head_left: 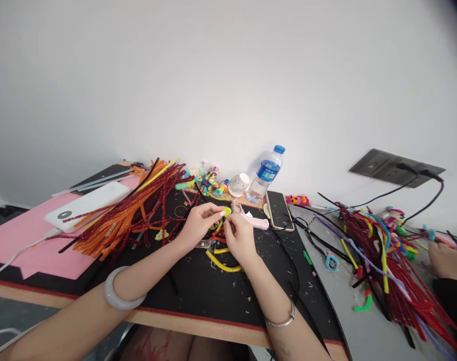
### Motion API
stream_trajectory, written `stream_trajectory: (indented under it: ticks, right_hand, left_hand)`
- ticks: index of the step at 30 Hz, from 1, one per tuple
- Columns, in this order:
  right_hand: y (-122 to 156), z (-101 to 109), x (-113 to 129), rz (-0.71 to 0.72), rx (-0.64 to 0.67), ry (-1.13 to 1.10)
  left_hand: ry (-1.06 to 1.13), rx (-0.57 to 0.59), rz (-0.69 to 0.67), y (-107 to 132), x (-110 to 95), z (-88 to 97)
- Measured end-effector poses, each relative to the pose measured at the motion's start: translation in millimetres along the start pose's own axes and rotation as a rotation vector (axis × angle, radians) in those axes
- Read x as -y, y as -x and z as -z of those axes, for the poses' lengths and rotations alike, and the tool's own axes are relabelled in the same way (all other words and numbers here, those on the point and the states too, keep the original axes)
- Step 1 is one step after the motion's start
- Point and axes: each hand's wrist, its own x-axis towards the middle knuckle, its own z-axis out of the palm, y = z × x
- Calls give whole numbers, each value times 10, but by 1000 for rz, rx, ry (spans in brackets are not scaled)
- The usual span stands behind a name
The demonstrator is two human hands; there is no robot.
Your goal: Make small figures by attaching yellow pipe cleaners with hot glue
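Observation:
Near the middle of the black mat, my left hand [201,223] pinches a small yellow pipe-cleaner piece [227,211] between thumb and fingertips. My right hand [242,238] meets it from the other side, its fingers closed at the same piece, where a dark bit shows. Fingertips partly hide the shape of the piece. Just behind my right hand lies a pink-handled tool [259,222], its far end partly covered. Below the hands a curved yellow pipe cleaner [222,264] rests on the mat, with red bits and a small metal part [203,244] close by.
Orange and dark red pipe cleaners [117,220] lie in a heap at left, beside a white power bank [89,205]. A water bottle [266,175], paper cup [239,185] and phone [280,210] stand or lie behind. More pipe cleaners [386,265] and another person's hand [444,260] are at right.

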Motion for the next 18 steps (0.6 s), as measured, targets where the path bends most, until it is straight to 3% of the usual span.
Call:
stream_trajectory:
  ticks: [18]
  right_hand:
    - [-19,38,-7,-10,-30,21]
  left_hand:
    - [-10,35,-8,-13,43,9]
